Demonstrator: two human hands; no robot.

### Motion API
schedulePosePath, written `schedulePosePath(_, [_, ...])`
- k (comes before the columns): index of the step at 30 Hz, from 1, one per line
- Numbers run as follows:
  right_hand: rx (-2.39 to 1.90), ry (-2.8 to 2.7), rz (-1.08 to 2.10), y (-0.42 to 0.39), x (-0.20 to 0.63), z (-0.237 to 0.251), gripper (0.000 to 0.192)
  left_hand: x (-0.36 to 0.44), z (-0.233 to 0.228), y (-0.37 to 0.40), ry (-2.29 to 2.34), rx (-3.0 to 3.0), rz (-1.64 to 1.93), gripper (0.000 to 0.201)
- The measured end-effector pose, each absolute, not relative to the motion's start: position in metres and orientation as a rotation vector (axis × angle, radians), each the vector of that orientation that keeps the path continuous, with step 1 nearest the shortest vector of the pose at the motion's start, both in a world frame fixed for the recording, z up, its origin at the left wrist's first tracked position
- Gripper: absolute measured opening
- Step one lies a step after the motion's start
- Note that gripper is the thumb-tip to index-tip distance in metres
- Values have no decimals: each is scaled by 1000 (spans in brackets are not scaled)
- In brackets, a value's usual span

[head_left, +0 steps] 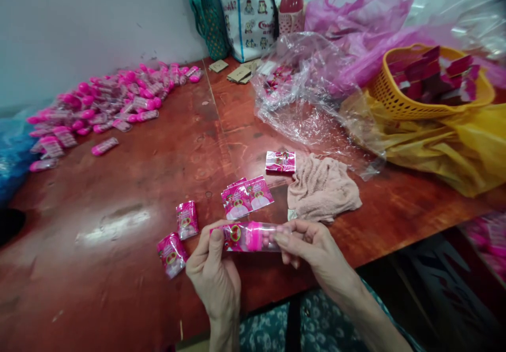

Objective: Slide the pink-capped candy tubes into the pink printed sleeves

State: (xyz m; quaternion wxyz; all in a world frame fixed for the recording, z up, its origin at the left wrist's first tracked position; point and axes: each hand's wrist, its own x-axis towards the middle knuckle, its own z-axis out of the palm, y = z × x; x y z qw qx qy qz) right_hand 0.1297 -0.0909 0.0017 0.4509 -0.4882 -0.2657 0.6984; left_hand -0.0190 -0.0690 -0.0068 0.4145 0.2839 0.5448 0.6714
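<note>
My left hand (215,273) and my right hand (312,246) together hold a clear tube with a pink cap and a pink printed label (247,236), level, just above the near edge of the red-brown table (130,194). The left hand pinches the labelled end, the right hand the capped end. Several flat pink label sleeves lie just beyond: two (179,238) left of my hands, a small stack (245,196) ahead, and one (280,162) further back.
A beige cloth (322,186) lies right of the labels. A pile of finished pink tubes (106,104) covers the far left. Crumpled clear plastic (304,88), a yellow basket of pink packets (429,80) on a yellow bag, and tote bags (237,17) stand at the back.
</note>
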Motion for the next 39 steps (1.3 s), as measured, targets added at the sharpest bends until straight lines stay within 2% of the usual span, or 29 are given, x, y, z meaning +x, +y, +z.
schedulePosePath(11, [-1170, -596, 1730, -90, 132, -3, 20, -10, -9, -66, 1346, 364, 1676, 11])
schedulePosePath(15, [-1257, -648, 1632, -91, 130, 1, 21, -9, -10, -66, 1333, 354, 1695, 11])
schedulePosePath(27, [-1165, -605, 1730, -86, 132, -7, 16, -8, -11, -65, 1358, 413, 1630, 17])
schedulePosePath(34, [-1171, -596, 1645, -88, 121, -7, 18, -5, -4, -61, 1275, 459, 1663, 39])
schedulePosePath(36, [-1195, -607, 1610, -89, 117, -6, 19, -5, -3, -61, 1246, 420, 1582, 36])
schedulePosePath(39, [-1232, -618, 1544, -90, 113, -6, 19, -4, -4, -63, 1183, 358, 1413, 20])
